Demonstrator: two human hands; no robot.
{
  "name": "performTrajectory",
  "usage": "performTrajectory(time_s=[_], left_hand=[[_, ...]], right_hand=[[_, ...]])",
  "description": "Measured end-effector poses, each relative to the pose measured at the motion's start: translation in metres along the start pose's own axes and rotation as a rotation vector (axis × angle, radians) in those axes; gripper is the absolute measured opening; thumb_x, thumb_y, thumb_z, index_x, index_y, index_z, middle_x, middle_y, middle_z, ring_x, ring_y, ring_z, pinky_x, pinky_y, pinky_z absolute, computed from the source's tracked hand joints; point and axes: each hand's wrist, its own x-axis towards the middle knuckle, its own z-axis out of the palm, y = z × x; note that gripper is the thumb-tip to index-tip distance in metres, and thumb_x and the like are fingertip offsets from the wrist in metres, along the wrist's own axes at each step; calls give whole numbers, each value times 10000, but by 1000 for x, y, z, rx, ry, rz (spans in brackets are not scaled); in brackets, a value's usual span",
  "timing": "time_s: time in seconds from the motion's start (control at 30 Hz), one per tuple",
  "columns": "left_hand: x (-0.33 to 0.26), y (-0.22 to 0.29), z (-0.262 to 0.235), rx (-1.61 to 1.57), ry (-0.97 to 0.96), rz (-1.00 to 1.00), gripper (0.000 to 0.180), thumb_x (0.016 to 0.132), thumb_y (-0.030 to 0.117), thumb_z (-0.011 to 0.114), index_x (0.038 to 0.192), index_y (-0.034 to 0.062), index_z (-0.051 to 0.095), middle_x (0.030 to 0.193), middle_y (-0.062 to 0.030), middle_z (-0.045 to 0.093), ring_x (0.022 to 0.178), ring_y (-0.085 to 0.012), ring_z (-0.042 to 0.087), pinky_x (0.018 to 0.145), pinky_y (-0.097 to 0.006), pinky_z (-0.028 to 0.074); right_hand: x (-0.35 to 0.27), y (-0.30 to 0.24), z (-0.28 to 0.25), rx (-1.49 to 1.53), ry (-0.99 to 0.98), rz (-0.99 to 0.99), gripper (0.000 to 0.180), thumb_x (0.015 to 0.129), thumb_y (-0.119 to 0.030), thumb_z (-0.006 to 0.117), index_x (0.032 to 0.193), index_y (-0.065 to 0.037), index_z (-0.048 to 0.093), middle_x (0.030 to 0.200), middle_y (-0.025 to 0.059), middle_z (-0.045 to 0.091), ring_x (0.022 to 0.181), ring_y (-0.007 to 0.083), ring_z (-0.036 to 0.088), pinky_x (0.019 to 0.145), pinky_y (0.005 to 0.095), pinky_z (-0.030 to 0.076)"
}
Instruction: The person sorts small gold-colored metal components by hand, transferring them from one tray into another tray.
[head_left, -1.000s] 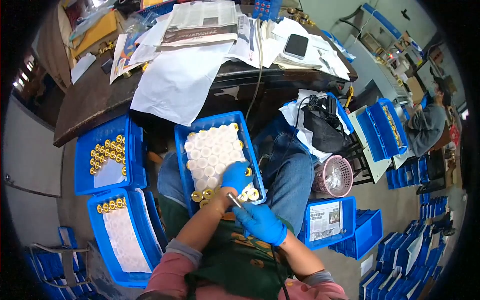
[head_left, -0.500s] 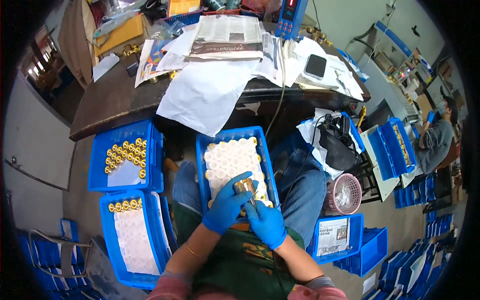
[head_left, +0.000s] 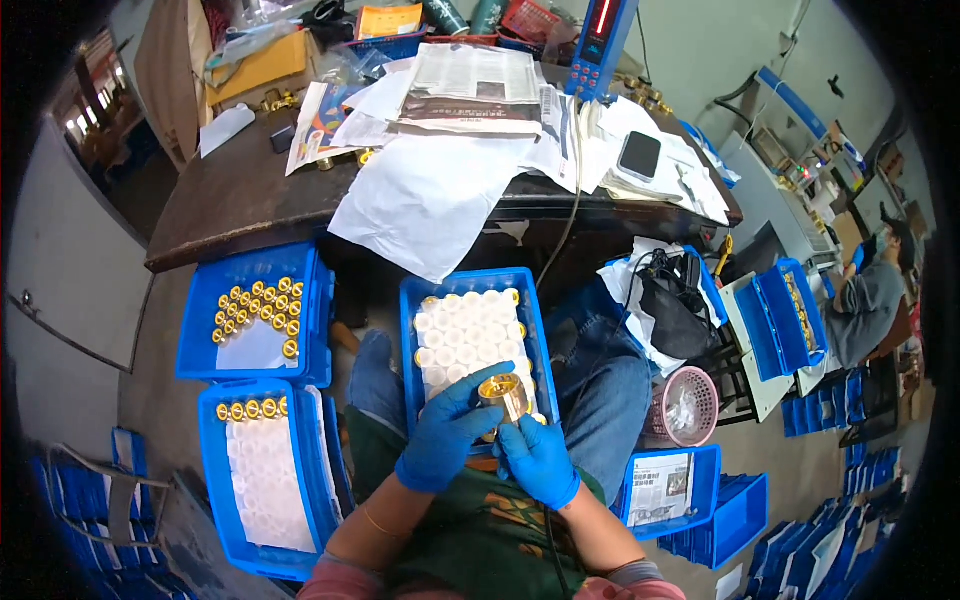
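Above the near end of a blue bin (head_left: 408,330), both gloved hands hold one shiny brass fitting (head_left: 512,398). Its round open end tilts upward, showing a golden inside. My left hand (head_left: 440,440) curls around the fitting's left side, with the index finger stretched along its far rim. At its lower end, my right hand (head_left: 540,465) pinches with thumb and fingers; the palm side is hidden. A thin dark cord hangs below that hand. White round sleeves (head_left: 466,335) fill the bin in rows, with a few gold ends among them.
On the left, one blue bin (head_left: 187,340) holds brass fittings and another (head_left: 210,470) holds white sleeves and fittings. Papers (head_left: 430,190) cover the dark desk (head_left: 220,215) beside a blue display column (head_left: 600,50). A pink basket (head_left: 690,405) stands right; a person (head_left: 875,300) sits beyond.
The brass fitting has tipped so its open end faces up toward me. A grey shaft seen between it and my right hand is now out of sight. Both hands sit slightly lower in view.
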Motion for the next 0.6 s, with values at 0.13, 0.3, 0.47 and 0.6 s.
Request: performTrajectory(time_s=[0.13, 0.3, 0.47, 0.6], left_hand=[[-5, -1, 7, -62, -52, 46, 534, 794, 82, 501, 1289, -29, 334, 1201, -145, 485, 1087, -215, 484, 938, -315, 384], [-15, 8, -2, 119, -18, 146, 725, 756, 115, 607, 1355, 36, 207, 1196, -166, 490, 1054, -221, 509, 900, -332, 415], [-24, 4, -15, 97, 130, 179, 743, 734, -41, 588, 1362, 45, 199, 1191, -127, 463, 1077, -199, 469, 930, -320, 381], [-45, -8, -41, 137, 284, 173, 648, 713, -8, 624, 1282, 53, 321, 1147, -104, 462, 1035, -182, 476, 898, -300, 400]], right_hand=[[0, 4, 13, -258, 51, -248, 219, 895, -201, 461, 874, 1, 545, 596, 88, 573, 452, 141, 549, 424, 268, 432], [-1, -1, 13, -129, 38, -50, 231, 854, -230, 508, 974, -39, 554, 581, 134, 573, 477, 299, 567, 445, 366, 439], [6, 2, 25, -293, -96, -123, 229, 883, -253, 467, 930, -35, 521, 589, 143, 584, 515, 292, 593, 467, 377, 458], [14, 11, 41, -352, -231, -74, 264, 885, -292, 463, 921, -35, 515, 595, 147, 586, 515, 289, 595, 475, 377, 464]])
